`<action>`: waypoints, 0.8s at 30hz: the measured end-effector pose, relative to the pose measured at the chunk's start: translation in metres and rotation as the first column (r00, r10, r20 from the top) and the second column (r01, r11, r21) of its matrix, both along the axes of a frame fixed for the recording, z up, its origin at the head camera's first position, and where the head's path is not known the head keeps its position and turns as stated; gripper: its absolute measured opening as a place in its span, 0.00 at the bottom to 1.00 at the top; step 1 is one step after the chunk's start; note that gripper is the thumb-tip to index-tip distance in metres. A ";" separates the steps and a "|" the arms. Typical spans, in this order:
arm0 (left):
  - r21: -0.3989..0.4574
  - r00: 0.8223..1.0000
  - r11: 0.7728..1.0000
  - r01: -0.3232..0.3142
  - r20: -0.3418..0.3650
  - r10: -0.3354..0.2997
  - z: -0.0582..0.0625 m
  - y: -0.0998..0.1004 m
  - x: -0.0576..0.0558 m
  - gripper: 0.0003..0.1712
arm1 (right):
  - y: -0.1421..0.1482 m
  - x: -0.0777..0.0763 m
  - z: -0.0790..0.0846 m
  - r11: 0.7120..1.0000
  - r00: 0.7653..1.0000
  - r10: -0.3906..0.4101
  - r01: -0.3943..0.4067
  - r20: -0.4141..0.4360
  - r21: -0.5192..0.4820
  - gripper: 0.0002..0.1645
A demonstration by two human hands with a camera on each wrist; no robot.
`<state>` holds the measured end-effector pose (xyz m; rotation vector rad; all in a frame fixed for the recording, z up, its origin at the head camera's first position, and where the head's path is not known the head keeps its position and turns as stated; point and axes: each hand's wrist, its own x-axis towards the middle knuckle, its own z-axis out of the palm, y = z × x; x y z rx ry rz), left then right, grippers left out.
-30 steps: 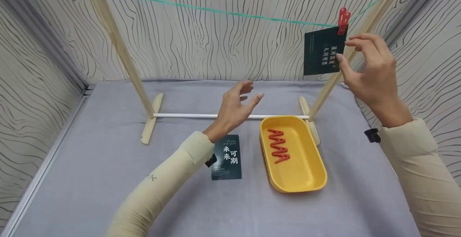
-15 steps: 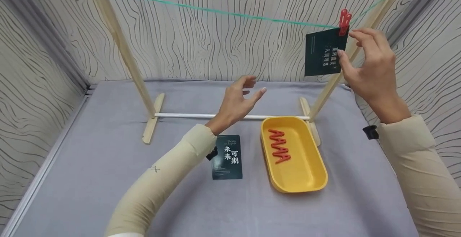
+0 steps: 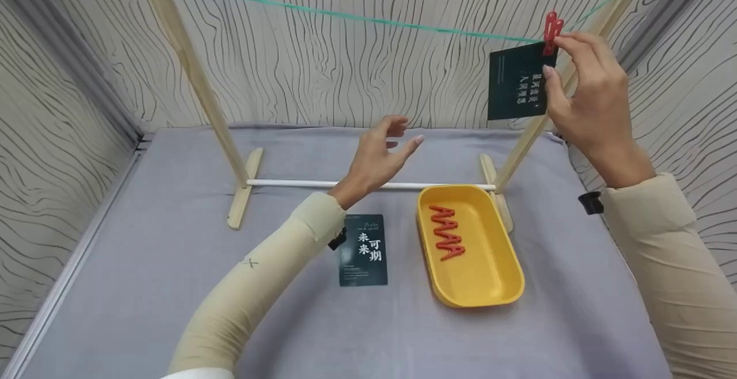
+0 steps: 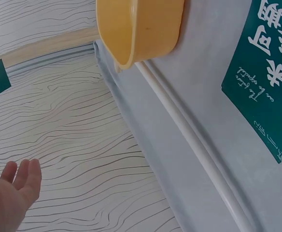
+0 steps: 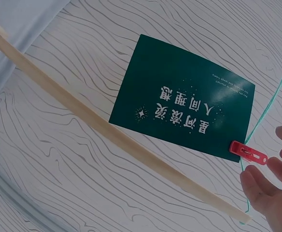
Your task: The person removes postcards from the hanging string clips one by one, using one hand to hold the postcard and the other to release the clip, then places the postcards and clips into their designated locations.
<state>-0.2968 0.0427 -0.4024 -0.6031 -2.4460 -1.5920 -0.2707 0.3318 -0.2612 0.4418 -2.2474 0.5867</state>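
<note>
A dark green card (image 3: 515, 82) with white lettering hangs sideways from the green string (image 3: 368, 20), held at one top corner by a red clothespin (image 5: 247, 152). My right hand (image 3: 596, 94) is beside that corner. Its index fingertip is close to the clothespin and its thumb is by the card's right edge. In the right wrist view the fingers are spread around the clothespin without a visible grip. My left hand (image 3: 377, 154) hovers above the white rod, fingers relaxed and holding nothing. A second green card (image 3: 365, 252) lies on the cloth, partly behind my left wrist.
A yellow tray (image 3: 495, 287) with several red clothespins (image 3: 446, 232) lined along its left side stands on the grey cloth. Wooden posts (image 3: 193, 79) on feet, joined by a white rod (image 3: 293, 183), carry the string. A patterned wall stands behind.
My right hand has moved up along the card's edge, bringing its index fingertip to the clothespin. My left hand has shifted up slightly. The card still hangs in place.
</note>
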 end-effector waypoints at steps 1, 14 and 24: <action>0.002 1.000 1.000 -0.003 0.007 0.003 0.000 0.000 0.000 0.30 | -0.001 -0.001 0.001 1.000 1.000 0.000 0.000 0.001 0.007 0.22; 0.021 0.999 0.999 0.026 -0.027 -0.026 0.008 0.003 -0.004 0.27 | 0.000 -0.012 0.013 0.996 0.992 -0.088 0.089 0.094 -0.011 0.25; 0.018 0.997 0.999 0.045 -0.070 -0.043 0.012 0.004 -0.005 0.25 | -0.003 -0.023 0.026 0.991 0.985 -0.125 0.129 0.119 -0.028 0.27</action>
